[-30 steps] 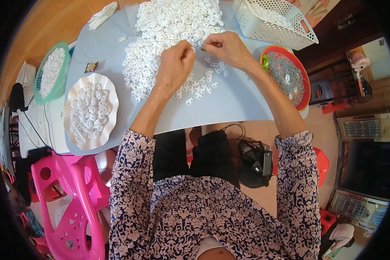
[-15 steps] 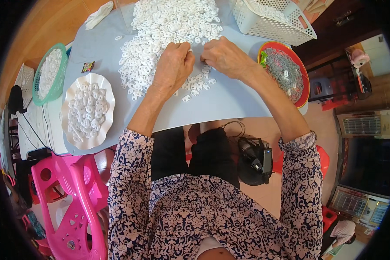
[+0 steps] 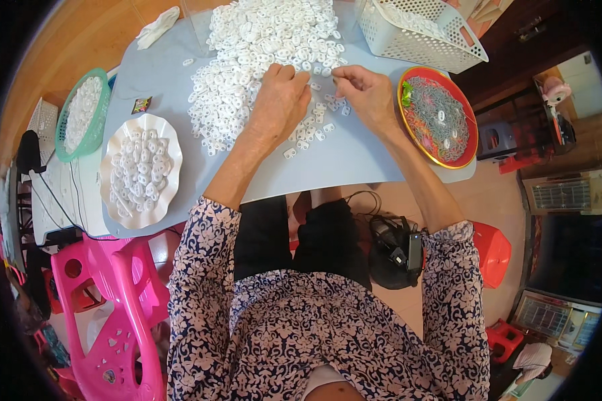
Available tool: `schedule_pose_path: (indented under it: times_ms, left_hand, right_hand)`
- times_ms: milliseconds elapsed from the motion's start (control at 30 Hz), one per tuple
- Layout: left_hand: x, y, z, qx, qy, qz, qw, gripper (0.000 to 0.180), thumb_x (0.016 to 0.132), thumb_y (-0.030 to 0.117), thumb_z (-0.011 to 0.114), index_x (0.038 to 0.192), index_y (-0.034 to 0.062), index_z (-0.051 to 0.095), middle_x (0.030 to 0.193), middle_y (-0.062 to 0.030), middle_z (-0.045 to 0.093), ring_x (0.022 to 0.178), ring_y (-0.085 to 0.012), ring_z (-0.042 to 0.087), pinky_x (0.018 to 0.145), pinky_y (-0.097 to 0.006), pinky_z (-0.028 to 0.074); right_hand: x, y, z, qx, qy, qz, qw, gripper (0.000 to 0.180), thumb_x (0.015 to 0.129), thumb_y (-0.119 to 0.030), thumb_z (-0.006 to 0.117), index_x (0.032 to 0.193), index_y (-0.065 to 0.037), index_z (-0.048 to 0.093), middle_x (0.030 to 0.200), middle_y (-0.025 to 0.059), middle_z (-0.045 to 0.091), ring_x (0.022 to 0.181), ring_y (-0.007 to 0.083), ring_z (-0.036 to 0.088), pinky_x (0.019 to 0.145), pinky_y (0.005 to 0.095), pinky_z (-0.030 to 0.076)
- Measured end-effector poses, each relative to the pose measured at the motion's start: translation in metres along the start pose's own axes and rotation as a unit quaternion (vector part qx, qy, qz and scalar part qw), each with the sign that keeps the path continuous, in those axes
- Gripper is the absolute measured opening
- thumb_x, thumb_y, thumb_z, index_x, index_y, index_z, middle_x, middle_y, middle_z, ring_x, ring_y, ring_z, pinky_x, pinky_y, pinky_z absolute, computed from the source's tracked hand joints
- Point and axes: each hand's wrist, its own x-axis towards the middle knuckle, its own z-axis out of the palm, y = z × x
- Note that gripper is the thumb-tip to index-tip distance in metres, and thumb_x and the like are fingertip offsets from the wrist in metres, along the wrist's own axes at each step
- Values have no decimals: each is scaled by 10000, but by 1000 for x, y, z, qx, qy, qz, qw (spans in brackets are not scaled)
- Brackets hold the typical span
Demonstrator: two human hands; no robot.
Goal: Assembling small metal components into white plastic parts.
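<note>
My left hand [image 3: 279, 101] is curled at the right side of a big pile of small white oval plastic pieces with holes [image 3: 247, 83]; what its fingers hold is hidden. Just across from it, my right hand [image 3: 368, 97] has thumb and forefinger pinched together, and anything between them is too small to make out. Between and below the hands lie several loose white pieces [image 3: 307, 130]. To the right of my right hand stands a red, yellow-rimmed bowl [image 3: 473, 127] of small grey metal parts [image 3: 441, 110], with a few white pieces on top.
At the left of the grey table [image 3: 334, 167] sits a wavy-edged white dish [image 3: 174, 144] of white pieces, with a small wrapped packet [image 3: 141, 105] behind it. A green basket [image 3: 100, 123] stands beyond, a white perforated basket [image 3: 435, 53] at back right. A pink chair [image 3: 104, 301] is lower left.
My right hand has moved right, away from the left one, and its fingers have turned into a clearer pinch. My left hand has shifted slightly right and stays curled.
</note>
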Motion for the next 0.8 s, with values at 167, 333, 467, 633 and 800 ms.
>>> schedule_pose_path:
  times_ms: [167,333,467,633,800]
  left_hand:
    - [8,-2,12,54,-26,17,998,132,748,49,609,874,14,626,814,-168,537,871,-346,488,787,-420,429]
    - [13,-7,21,40,-42,20,998,122,747,55,601,860,18,631,850,-176,531,892,-360,473,808,-431,414]
    - [13,-8,22,17,-55,16,998,83,743,45,595,813,3,614,855,-185,532,896,-358,469,801,-428,414]
    - [11,-7,18,17,-61,28,998,67,739,36,591,775,-21,593,858,-199,538,890,-362,471,803,-428,418]
    - [9,-5,12,19,-84,10,996,95,745,48,600,824,-2,580,892,-171,504,941,-344,449,820,-412,410]
  right_hand:
    - [-8,5,9,-64,45,-81,994,133,777,-23,640,905,-13,673,770,58,656,632,100,605,579,232,483]
    - [-9,0,9,-100,64,-149,982,125,780,-19,650,904,-20,663,783,53,641,631,92,585,584,228,474]
    - [-9,-1,8,-94,49,-150,983,123,798,-18,647,920,-12,656,790,35,635,650,70,569,599,211,469]
    - [-7,6,8,-80,36,-136,987,123,807,-17,642,929,-6,656,808,28,645,665,64,572,607,208,472]
    - [-7,3,9,-47,23,-88,995,122,814,-16,640,934,-3,656,812,22,657,689,56,585,623,203,480]
